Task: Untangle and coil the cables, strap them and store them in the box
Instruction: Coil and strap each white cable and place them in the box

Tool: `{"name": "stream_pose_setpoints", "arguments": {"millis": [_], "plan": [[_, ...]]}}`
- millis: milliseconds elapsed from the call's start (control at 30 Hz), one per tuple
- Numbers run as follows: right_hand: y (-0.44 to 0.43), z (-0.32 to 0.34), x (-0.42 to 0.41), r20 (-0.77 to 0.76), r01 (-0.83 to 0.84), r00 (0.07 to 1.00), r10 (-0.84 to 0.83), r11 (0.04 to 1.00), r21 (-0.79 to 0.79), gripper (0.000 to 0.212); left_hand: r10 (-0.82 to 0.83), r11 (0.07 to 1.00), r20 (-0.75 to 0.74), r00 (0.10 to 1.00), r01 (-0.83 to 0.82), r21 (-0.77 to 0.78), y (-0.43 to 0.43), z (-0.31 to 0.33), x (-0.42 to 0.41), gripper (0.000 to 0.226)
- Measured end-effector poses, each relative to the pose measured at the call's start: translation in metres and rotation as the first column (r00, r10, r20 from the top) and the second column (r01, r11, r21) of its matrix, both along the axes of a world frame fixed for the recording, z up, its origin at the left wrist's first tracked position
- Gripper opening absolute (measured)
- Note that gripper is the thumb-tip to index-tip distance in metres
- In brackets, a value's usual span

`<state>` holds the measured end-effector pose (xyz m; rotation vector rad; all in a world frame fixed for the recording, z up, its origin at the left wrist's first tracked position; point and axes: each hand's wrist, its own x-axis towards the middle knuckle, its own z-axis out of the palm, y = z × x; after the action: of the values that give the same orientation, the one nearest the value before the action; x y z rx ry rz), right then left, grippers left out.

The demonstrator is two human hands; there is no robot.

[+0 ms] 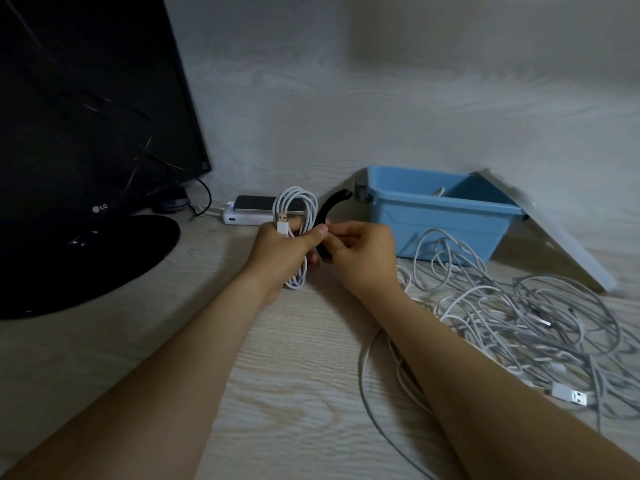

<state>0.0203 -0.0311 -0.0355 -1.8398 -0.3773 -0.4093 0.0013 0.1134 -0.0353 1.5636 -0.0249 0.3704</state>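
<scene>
With the left hand point(280, 247) clamped on the coiled cable point(294, 202) near the surface's far edge, the right hand point(363, 251), pinching the black strap point(330, 206), should wrap it snugly.

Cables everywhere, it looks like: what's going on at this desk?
A person is bundling cables. The left hand grips a coiled white cable, while the right hand pinches a black strap beside it, seemingly ready to wrap it. A blue box stands open behind, its lid leaning against it. A tangle of white cables lies on the desk to the right.
</scene>
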Motion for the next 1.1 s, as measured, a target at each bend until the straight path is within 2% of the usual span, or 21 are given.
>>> {"name": "stream_pose_setpoints", "arguments": {"millis": [133, 267, 467, 733, 967, 1100], "plan": [[-0.002, 0.002, -0.004, -0.002, 0.010, 1.000, -0.010, 1.000, -0.016, 0.013, 0.005, 1.000, 0.008, 1.000, -0.005, -0.013, -0.001, -0.001, -0.001, 0.010], [-0.008, 0.005, -0.010, 0.083, 0.095, 0.993, -0.088, 0.991, -0.097, 0.012, 0.017, 1.000, -0.015, 1.000, -0.017, -0.008, 0.001, -0.002, 0.000, 0.019], [-0.008, 0.002, -0.013, 0.019, 0.080, 0.997, -0.078, 0.993, -0.089, 0.013, -0.013, 0.999, -0.015, 1.000, 0.014, 0.035, -0.001, 0.000, -0.004, 0.016], [-0.009, 0.008, -0.022, 0.126, 0.145, 0.985, -0.119, 0.964, -0.224, 0.021, 0.012, 0.996, 0.004, 1.000, -0.012, 0.088, 0.001, -0.002, -0.005, 0.014], [-0.011, 0.014, -0.027, 0.168, 0.180, 0.976, -0.140, 0.950, -0.255, 0.019, 0.034, 0.995, -0.024, 0.999, -0.032, 0.094, 0.000, 0.000, -0.007, 0.015], [-0.007, 0.013, -0.027, 0.077, 0.144, 0.989, -0.129, 0.964, -0.223, 0.014, 0.050, 0.995, -0.069, 0.996, -0.044, 0.084, -0.001, 0.003, -0.009, 0.025]]}}
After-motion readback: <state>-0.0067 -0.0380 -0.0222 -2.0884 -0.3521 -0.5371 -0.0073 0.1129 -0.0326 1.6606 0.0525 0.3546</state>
